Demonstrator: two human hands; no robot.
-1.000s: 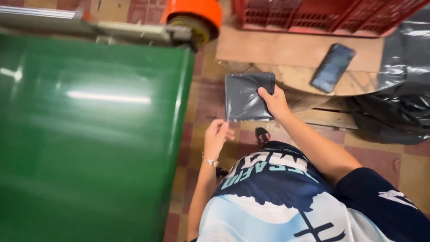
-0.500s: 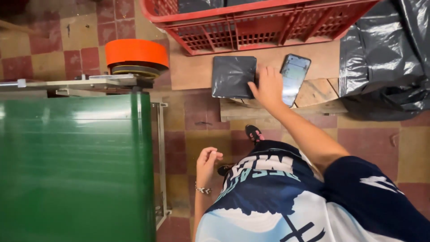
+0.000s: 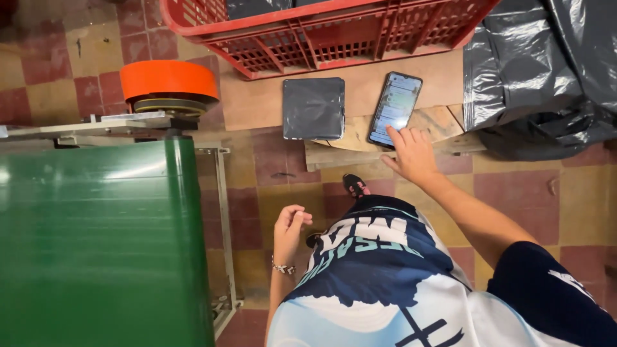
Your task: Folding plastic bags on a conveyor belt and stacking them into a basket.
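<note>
A: Right hand (image 3: pixel 411 154) flat, fingers spread, index tip touching lower corner of phone (image 3: pixel 394 108). Not gripping anything. Phone lying screen-up and lit on wooden board (image 3: pixel 360 83), just right of dark square packet (image 3: pixel 313 108).

B: Left?

A: Left hand (image 3: pixel 289 228) loosely curled, empty, hanging near hip, well short of board. Green conveyor belt (image 3: pixel 96 244) further left of it.

B: Risks?

A: Phone's near end overhanging board edge, by the look of it. Fingertip push sideways likely to slide it off onto tiled floor (image 3: pixel 527 186). Only one finger on it, so no real control. Packet looks glossy, probably slick too; close enough to phone to get nudged.

B: Containers?

A: Red plastic crate (image 3: pixel 334 32) at far edge of board, slotted walls. Dark flat items inside, seemingly same kind as packet; count not readable, mostly out of frame. Black plastic bags (image 3: pixel 546 71) right of board, bulging, contents hidden.

B: Orange thing?

A: Orange round cap (image 3: pixel 168 78) left of board, at conveyor's end. Not a container.
</note>
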